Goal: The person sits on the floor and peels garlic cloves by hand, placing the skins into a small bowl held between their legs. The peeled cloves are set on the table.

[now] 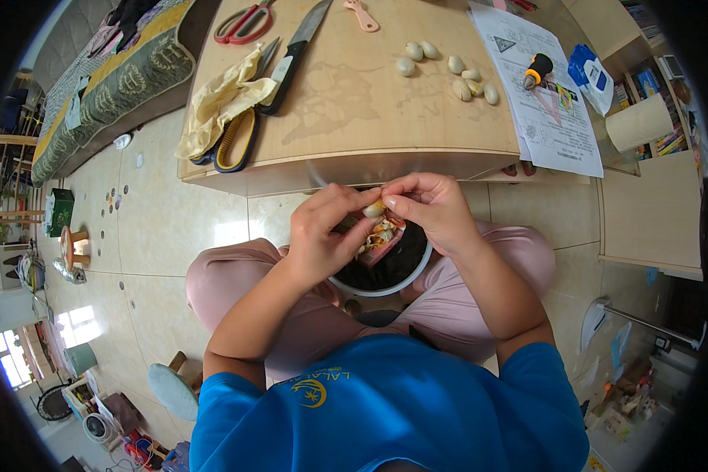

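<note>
Between its thumb and fingers, my left hand [333,227] holds a small pale oval nut or seed [374,209] with a yellowish patch. My right hand [430,209] pinches at the upper right side of that same piece. Both hands are over a round dark bin [410,262] with a light rim, between the knees. Inside the bin lies a reddish carton [383,251] with scraps on it. Several similar pale pieces [405,66] lie in loose groups on the wooden table [342,130] beyond the hands.
On the table's left lie a kitchen knife [298,56], dark-handled scissors [234,141] partly under crumpled yellowish paper [218,106], and red-handled scissors [243,25]. Printed sheets [566,141] with an orange-and-black tool [538,71] lie at the right. A pink handle [363,16] is at the far edge.
</note>
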`<move>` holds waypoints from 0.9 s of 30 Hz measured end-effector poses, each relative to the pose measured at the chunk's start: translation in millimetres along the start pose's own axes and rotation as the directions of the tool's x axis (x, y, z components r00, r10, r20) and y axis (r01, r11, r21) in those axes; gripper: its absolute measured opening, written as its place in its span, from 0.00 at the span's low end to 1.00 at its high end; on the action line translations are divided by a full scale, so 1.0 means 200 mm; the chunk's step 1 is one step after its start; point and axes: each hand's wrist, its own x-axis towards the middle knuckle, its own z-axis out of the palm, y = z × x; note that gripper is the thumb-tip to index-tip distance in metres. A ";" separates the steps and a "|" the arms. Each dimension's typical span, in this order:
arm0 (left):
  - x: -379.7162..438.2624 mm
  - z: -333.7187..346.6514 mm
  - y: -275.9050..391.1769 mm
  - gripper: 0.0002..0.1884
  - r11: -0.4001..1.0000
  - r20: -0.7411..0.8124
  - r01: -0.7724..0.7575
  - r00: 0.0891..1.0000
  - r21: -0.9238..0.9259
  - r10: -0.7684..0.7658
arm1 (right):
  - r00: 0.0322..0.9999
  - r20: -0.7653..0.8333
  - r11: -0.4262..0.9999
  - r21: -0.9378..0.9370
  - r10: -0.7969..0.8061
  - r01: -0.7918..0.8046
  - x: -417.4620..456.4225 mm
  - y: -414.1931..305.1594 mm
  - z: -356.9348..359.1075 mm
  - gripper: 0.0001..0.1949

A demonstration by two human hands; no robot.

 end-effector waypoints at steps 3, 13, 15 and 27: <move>0.00 -0.01 -0.01 0.18 1.000 -0.030 0.012 0.999 0.023 -0.012 | 0.997 -0.029 0.995 -0.072 -0.073 0.071 0.00 0.00 0.03 0.07; 0.01 0.00 -0.01 0.18 0.988 -0.050 -0.088 0.994 0.127 0.095 | 0.934 0.040 0.791 -0.519 -0.356 0.323 -0.01 -0.02 0.07 0.06; 0.01 -0.01 -0.01 0.18 0.985 -0.030 -0.095 0.995 0.142 0.100 | 0.932 0.054 0.769 -0.549 -0.358 0.327 -0.01 -0.02 0.06 0.06; 0.01 0.00 0.00 0.18 1.000 -0.002 0.012 1.000 0.015 -0.011 | 0.935 0.058 0.761 -0.565 -0.350 0.320 -0.02 -0.03 0.07 0.05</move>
